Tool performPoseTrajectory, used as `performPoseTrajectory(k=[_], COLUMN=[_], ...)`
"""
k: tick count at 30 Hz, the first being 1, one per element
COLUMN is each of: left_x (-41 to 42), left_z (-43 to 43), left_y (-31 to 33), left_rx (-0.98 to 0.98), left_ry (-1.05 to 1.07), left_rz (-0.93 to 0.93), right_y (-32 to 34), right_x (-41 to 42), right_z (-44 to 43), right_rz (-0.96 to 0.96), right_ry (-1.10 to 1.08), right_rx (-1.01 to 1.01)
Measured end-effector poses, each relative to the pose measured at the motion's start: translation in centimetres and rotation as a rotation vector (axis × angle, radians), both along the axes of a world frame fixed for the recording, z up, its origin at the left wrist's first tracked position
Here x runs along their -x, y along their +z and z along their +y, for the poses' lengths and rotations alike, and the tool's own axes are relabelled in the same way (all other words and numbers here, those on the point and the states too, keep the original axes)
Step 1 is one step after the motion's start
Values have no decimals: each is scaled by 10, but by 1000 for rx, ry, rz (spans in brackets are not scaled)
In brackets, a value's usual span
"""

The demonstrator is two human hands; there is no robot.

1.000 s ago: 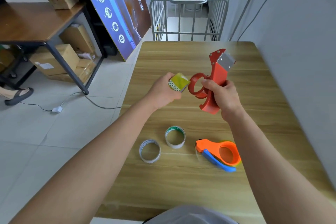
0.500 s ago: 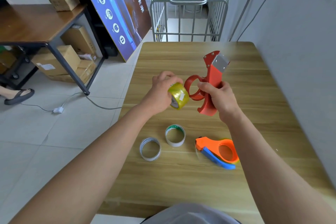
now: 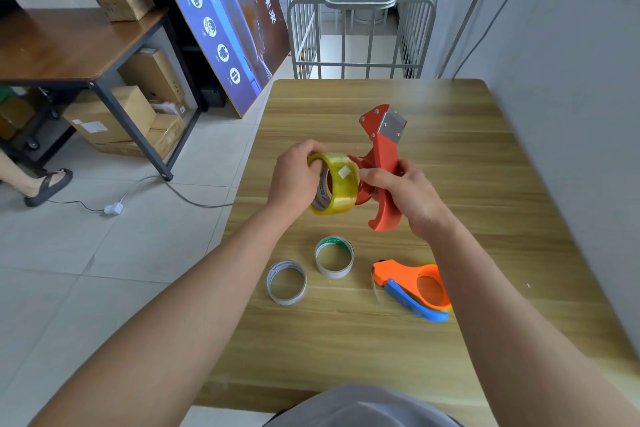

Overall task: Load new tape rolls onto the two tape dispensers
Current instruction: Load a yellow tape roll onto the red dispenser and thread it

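Note:
My left hand (image 3: 294,177) grips a yellowish clear tape roll (image 3: 341,185) held upright above the wooden table (image 3: 485,156). My right hand (image 3: 405,194) holds a red tape dispenser (image 3: 382,152) by its handle, metal blade pointing up and away. The roll covers the dispenser's round hub, touching or very close to it. An orange and blue tape dispenser (image 3: 414,284) lies on the table near me, partly behind my right forearm. Two empty cardboard tape cores lie beside it: one with green print (image 3: 334,256), one white (image 3: 286,282).
A grey wall runs along the table's right edge. A metal cage trolley (image 3: 360,28) stands beyond the far edge. At the left are a blue poster board (image 3: 221,17), a dark desk (image 3: 69,45) with cardboard boxes, a floor cable, and a person's sandalled foot (image 3: 48,185).
My left hand turned the tape roll upright and moved it right onto the red dispenser's hub. My right hand lowered the dispenser slightly and brought it toward the roll.

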State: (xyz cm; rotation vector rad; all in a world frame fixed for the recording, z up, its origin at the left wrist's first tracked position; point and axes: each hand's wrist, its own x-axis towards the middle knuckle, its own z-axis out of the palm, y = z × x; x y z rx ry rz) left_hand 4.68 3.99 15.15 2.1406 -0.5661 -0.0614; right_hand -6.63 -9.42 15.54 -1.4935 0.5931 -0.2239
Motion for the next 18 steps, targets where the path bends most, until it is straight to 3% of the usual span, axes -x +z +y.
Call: performPoseTrajectory(k=[8,18], left_x=[-3,12], left_z=[-6,-10], left_y=[-2,9], left_rx=[-58,408], left_ry=[271,-15], left_rz=[6,674], right_y=[-2,-6], right_x=[-2,-4], right_z=[4,5], right_rz=[-24,-70], right_ry=[29,15], right_rx=[11,18])
